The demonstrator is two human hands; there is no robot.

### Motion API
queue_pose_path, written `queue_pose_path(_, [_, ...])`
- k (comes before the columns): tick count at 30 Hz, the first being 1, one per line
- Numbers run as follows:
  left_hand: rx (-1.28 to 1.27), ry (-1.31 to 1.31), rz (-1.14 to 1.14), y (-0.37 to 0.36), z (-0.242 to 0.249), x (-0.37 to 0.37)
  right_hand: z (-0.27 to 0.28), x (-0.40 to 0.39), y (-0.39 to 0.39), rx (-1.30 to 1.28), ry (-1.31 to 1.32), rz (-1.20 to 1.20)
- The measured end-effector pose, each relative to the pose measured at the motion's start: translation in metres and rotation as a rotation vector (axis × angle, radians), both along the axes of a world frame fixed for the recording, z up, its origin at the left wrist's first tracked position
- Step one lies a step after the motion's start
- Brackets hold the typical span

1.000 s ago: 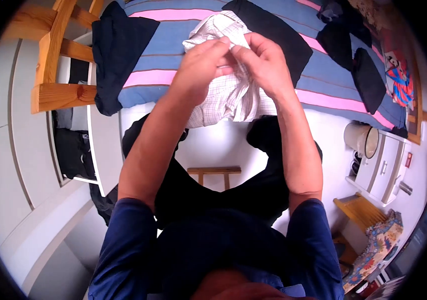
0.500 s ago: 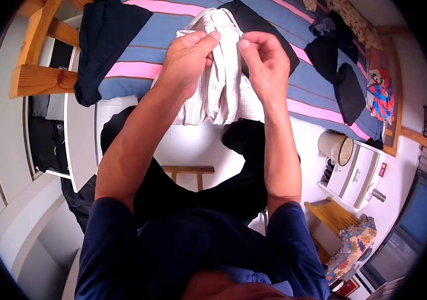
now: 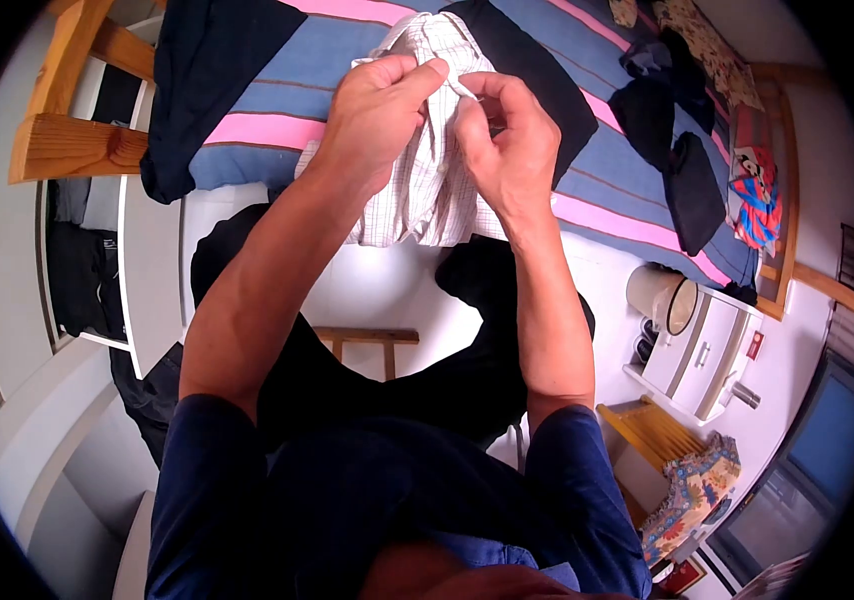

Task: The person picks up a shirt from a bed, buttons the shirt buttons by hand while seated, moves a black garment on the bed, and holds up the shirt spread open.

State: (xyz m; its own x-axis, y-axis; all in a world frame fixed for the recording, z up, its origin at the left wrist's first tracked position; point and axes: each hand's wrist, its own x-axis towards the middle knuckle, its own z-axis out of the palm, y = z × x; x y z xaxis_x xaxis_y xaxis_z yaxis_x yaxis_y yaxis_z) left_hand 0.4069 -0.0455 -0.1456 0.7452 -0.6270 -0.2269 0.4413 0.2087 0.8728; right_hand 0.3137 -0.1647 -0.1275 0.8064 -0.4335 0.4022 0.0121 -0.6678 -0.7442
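A white shirt with a thin check (image 3: 427,200) lies bunched over the near edge of the bed, close to my knees. My left hand (image 3: 377,115) is closed, pinching the shirt's edge between thumb and forefinger. Just to the right, my right hand (image 3: 512,140) has its fingers curled around a narrow strip of the same edge, its fingertips partly hidden. Whether a button sits between the fingers is too small to tell. Beneath and behind the shirt is a folded black garment (image 3: 537,80) on the striped bedspread (image 3: 277,100).
Dark trousers (image 3: 207,80) hang over the bed's left corner beside a wooden post (image 3: 77,150). An open drawer (image 3: 152,270) with dark clothes stands at left. More dark garments (image 3: 692,190) lie on the bed's right side. A bin (image 3: 662,298) and white cabinet (image 3: 697,350) are at right.
My right hand has shifted left and slightly down, taking hold of the shirt's edge strip. My left hand stays nearly in place. The whole view has shifted slightly.
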Motion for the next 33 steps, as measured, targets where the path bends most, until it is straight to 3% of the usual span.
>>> queue_pose_path(11, [0.063, 0.014, 0.049, -0.002, 0.008, -0.002, 0.001, 0.001, -0.002, -0.061, -0.036, -0.077])
queue_pose_path(14, [0.084, 0.005, 0.063, -0.005, 0.006, -0.004, 0.003, -0.002, -0.005, 0.051, 0.026, -0.137])
queue_pose_path(16, [0.086, 0.005, 0.075, -0.006, 0.007, -0.006, 0.006, -0.005, -0.009, 0.336, 0.093, -0.117])
queue_pose_path(18, [0.137, -0.04, 0.056, -0.005, 0.01, -0.007, 0.0, -0.006, -0.016, 0.417, 0.076, -0.068])
queue_pose_path(21, [0.07, 0.028, 0.077, -0.008, 0.008, -0.007, -0.005, -0.005, -0.022, 0.938, 0.04, 0.077])
queue_pose_path(33, [0.02, 0.037, 0.089, -0.006, 0.012, -0.009, 0.0, -0.004, -0.024, 1.143, 0.018, 0.158])
